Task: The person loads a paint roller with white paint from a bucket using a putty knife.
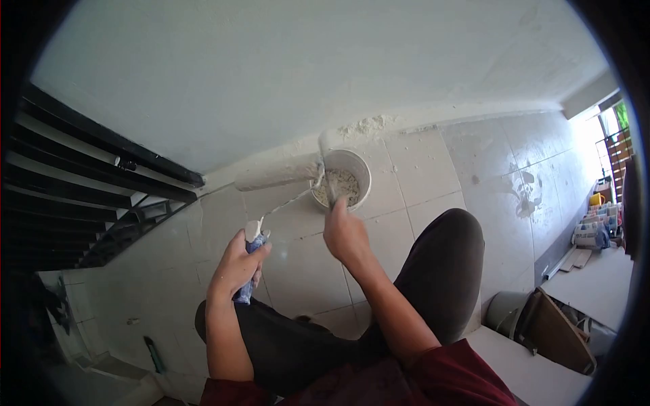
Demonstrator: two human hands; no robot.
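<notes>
My left hand (237,267) is closed round the blue handle of a paint roller (277,174). Its wire frame runs up and right, and the whitish, caked sleeve lies across the left rim of a white bucket (366,177). Inside the bucket are pale, crumbly flakes (347,184). Over the near side of the bucket, my right hand (347,233) grips a narrow scraper (331,184), its far end up by the roller's end. The fingers hide most of its handle.
Flakes (369,126) lie along the foot of the white wall (325,61). Black railings (74,183) stand at left. A wet-looking patch (525,193) marks the tiles at right. Beyond my right knee are a grey bucket (504,311), a brown board (555,331) and several bags (592,235).
</notes>
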